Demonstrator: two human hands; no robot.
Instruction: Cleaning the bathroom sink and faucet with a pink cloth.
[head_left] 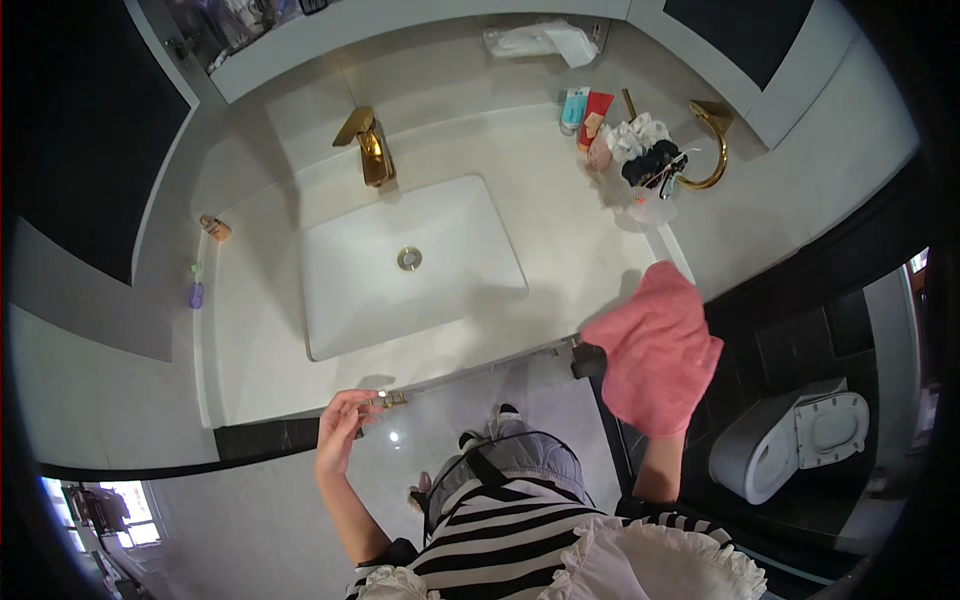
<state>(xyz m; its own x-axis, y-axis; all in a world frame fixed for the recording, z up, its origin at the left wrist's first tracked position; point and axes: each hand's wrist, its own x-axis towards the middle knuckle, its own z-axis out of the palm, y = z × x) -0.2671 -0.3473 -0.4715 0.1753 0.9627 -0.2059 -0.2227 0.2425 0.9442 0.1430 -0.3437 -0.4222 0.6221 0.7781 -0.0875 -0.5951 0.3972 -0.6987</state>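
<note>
A pink cloth (655,345) is draped over my right hand at the right end of the countertop, hiding the fingers; only the wrist and forearm show below it. The cloth's upper corner hangs over the counter's right front corner. My left hand (345,425) is held just in front of the counter's front edge, its fingers loosely bent and apart, with nothing visible in them. Beside its fingertips is a small gold handle (395,399). Between and beyond the hands lies the white rectangular sink (345,310), set into the pale countertop (550,240).
A gold faucet (372,150) stands behind the sink. Tubes (594,115), white and black hair scrunchies (640,138) and a gold ring holder (718,150) crowd the back right. Small bottles (215,228) line the left edge. A toilet (770,455) stands at right; cabinets hang above.
</note>
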